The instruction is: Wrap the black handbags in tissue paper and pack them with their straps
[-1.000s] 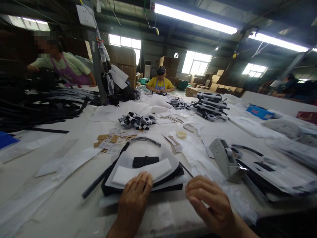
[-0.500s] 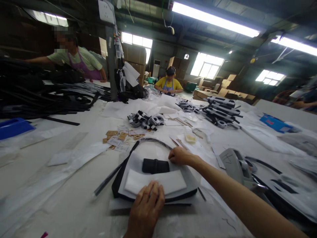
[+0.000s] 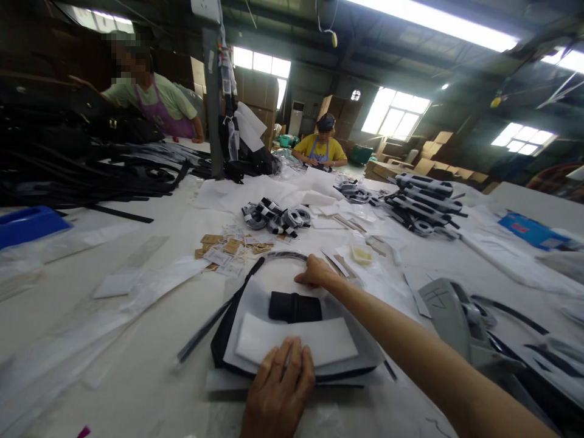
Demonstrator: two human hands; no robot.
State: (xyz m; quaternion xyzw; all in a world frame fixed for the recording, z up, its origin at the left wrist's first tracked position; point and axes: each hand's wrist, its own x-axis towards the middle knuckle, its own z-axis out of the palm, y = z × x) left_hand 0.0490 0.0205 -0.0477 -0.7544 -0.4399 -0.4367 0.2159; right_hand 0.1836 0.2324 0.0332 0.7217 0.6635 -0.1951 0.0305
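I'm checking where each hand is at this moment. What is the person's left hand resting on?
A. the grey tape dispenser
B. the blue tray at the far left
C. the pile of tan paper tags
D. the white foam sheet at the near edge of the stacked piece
D: the left hand lies flat with its fingers on the white foam sheet, just in front of the black folded strap, while the right hand reaches to the far edge.

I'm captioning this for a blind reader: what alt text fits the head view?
A person's left hand presses a white foam pad on a black bag piece, while the right hand reaches to its curved strap, on a cluttered white worktable.
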